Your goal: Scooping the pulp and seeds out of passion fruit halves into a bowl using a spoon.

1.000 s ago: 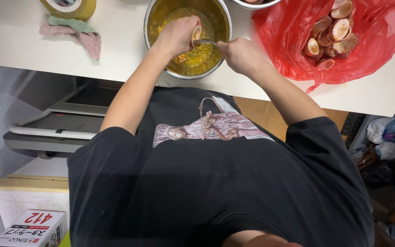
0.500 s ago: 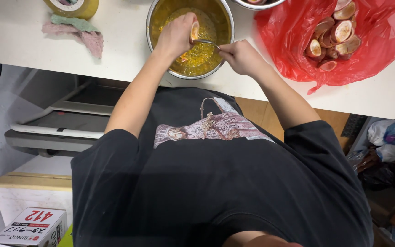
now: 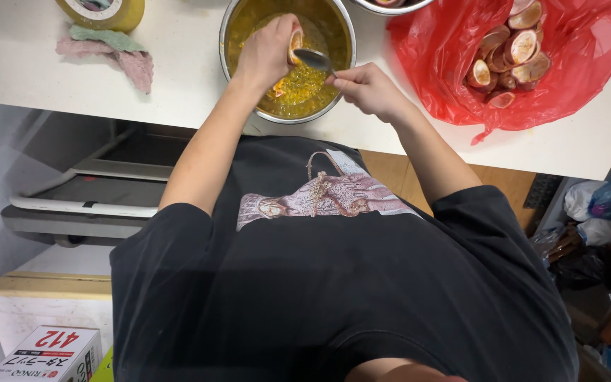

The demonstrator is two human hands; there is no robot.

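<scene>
My left hand (image 3: 269,51) holds a halved passion fruit (image 3: 295,44) over a steel bowl (image 3: 334,106) of yellow pulp and seeds. My right hand (image 3: 365,88) grips a metal spoon (image 3: 314,59), its bowl touching the fruit half. Both hands hover above the steel bowl, which stands on a white table (image 3: 178,92) at its near edge.
A red plastic bag (image 3: 588,78) with several emptied fruit shells (image 3: 507,53) lies right of the bowl. A pink and green cloth (image 3: 118,53) and a yellow tape roll (image 3: 100,10) sit at the left. Another steel bowl's rim (image 3: 390,7) shows at the top. A small box (image 3: 44,354) lies on the floor.
My right hand has pulled back slightly toward me with the spoon, while the left hand keeps the fruit half over the bowl.
</scene>
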